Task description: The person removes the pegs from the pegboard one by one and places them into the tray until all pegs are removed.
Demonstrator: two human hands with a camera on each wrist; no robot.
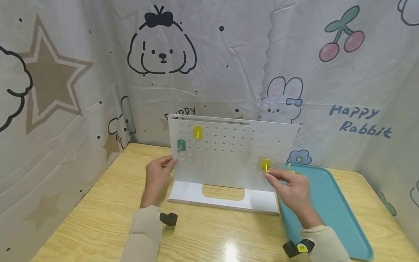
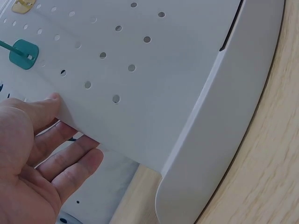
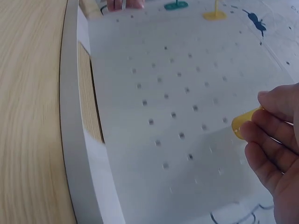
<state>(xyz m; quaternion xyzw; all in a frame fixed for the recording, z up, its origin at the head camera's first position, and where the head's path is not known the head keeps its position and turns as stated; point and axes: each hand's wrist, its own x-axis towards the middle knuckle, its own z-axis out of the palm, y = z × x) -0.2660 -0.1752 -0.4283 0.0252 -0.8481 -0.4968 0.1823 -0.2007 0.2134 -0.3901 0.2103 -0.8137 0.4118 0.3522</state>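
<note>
While my right hand point(image 1: 292, 187) works: thumb and fingertips pinch the lower yellow hook point(image 1: 266, 163) by its prong.
Left hand point(image 1: 158, 175): it grips the left edge of the pegboard point(image 1: 229, 167), thumb on the front face, fingers behind, well apart from my right.
Hook's place: low on the right side of the board, at its front face; whether its back sits in the holes I cannot tell.
Bracing the board: I judge this matters most, since a push or tug at one side could twist or tip it; my left grip should answer it evenly.
Handling the hook: I'd move it square to the face, level with its holes, pinching near the plate so the thin prong doesn't bend.
Prong: it points out from the board towards me, dipping to my fingertips.
Plate's long axis: roughly up and down, as I read it, though my fingers mask part.
For comparison: the upper yellow hook point(image 1: 198, 132), at upper left, has its plate upright, longer than wide.
</note>
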